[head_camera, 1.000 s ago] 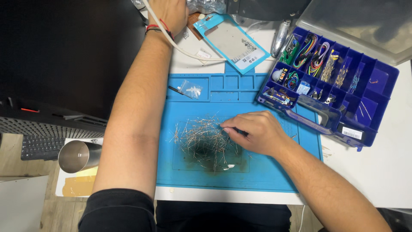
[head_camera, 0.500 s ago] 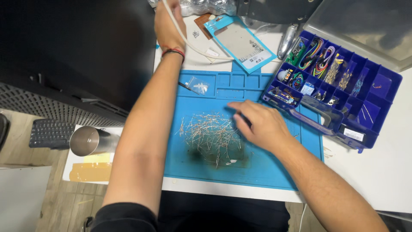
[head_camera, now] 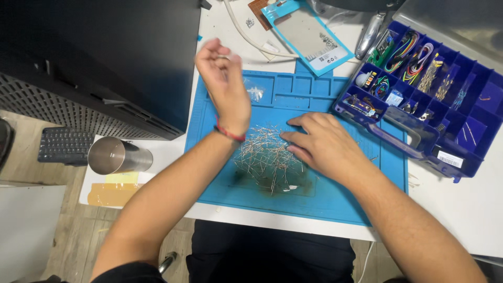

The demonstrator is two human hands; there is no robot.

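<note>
My left hand (head_camera: 224, 84) hovers above the upper left of the blue work mat (head_camera: 325, 204), wrist bent, fingers curled together; whether they pinch something small is blurred. A red and black band circles that wrist. My right hand (head_camera: 320, 144) lies palm down on the mat with its fingers stretched out, the tips touching the right edge of a pile of thin metal wire leads (head_camera: 264, 157). The pile sits over a dark scorched patch in the mat's middle.
A blue compartment box (head_camera: 471, 128) of wires and small parts stands at the right. A small clear bag (head_camera: 255, 94), a blue-edged packet (head_camera: 309, 34) and a white cable (head_camera: 246, 37) lie farther back. At the left are a black case (head_camera: 105, 52), a steel cup (head_camera: 118, 155) and a keyboard (head_camera: 60, 147).
My left hand has drawn back from the far end of the table to above the mat's upper left. My right hand has flattened, and the dark thing under it no longer shows.
</note>
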